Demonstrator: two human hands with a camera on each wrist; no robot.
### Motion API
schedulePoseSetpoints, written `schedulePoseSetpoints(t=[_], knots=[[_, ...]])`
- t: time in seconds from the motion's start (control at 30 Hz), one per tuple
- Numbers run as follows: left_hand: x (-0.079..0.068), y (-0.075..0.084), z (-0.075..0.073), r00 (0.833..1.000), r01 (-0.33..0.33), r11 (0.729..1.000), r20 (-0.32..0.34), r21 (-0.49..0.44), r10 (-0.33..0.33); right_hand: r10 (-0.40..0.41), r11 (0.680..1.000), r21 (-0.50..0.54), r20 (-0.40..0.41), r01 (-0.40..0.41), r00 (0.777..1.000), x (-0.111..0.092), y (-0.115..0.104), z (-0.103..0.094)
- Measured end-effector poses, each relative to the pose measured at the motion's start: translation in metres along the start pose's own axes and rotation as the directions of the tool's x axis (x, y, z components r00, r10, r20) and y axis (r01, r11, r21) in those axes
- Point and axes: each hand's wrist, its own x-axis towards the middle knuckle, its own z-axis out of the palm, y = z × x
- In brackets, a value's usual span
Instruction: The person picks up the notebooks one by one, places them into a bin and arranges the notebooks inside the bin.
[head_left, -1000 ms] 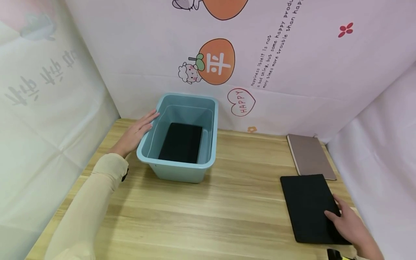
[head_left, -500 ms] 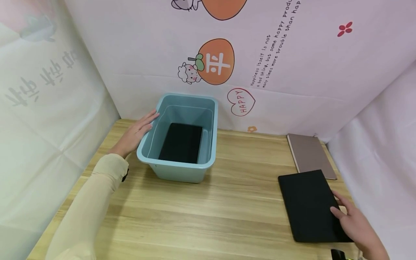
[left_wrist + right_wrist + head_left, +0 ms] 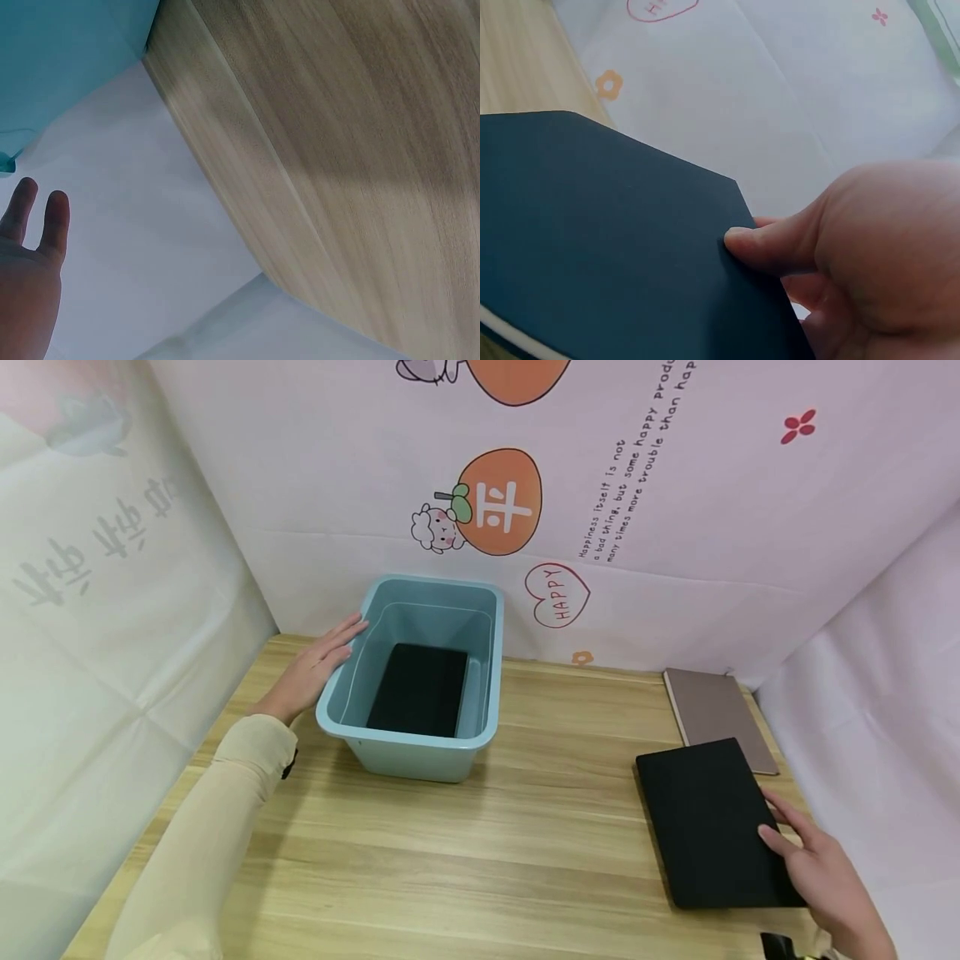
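Observation:
My right hand (image 3: 825, 872) pinches the right edge of a black notebook (image 3: 712, 827), thumb on the cover and fingers underneath. The notebook is tilted, its far left corner raised off the table. A pale strip of page edge shows on the notebook (image 3: 615, 217) in the right wrist view. On the left, my left hand (image 3: 307, 672) rests with extended fingers against the rim of a blue plastic bin (image 3: 412, 760). Another flat black item, seemingly a notebook (image 3: 420, 689), lies on the bin's floor. In the left wrist view, two straight fingers (image 3: 54, 225) show near the bin.
A grey-brown notebook (image 3: 720, 714) lies at the table's back right, partly covered by the black one in the head view. White printed cloth (image 3: 337, 468) hangs behind and along both sides. The wooden table (image 3: 510, 868) stretches between bin and notebooks.
The right hand has lifted the black notebook, whose far edge rose and shifted slightly forward and left. My left hand and the bin have stayed still.

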Motion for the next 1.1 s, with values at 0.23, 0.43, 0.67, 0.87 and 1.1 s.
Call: schedulePoseSetpoints(t=[0.23,0.43,0.67,0.87,1.1], knots=[[0.0,0.0,-0.001,1.0,-0.004,1.0,0.002,0.004,0.004,-0.056,0.986,0.149,-0.112,0.072,0.992,0.003,-0.002,0.009],[0.0,-0.002,0.0,1.0,0.004,1.0,0.003,0.004,-0.004,-0.064,0.982,0.171,-0.119,0.084,0.991,0.007,-0.012,0.01],[0.001,-0.003,0.0,1.0,0.0,1.0,0.005,0.003,0.0,-0.061,0.985,0.153,-0.134,0.081,0.989,0.014,-0.025,0.009],[0.001,-0.004,0.0,1.0,-0.006,1.0,0.005,-0.004,0.006,-0.059,0.974,0.213,-0.116,0.083,0.992,0.017,-0.035,0.006],[0.002,-0.004,0.0,1.0,-0.01,1.0,0.005,-0.015,0.01,-0.12,0.896,0.41,-0.152,0.173,0.981,0.021,-0.044,0.006]])
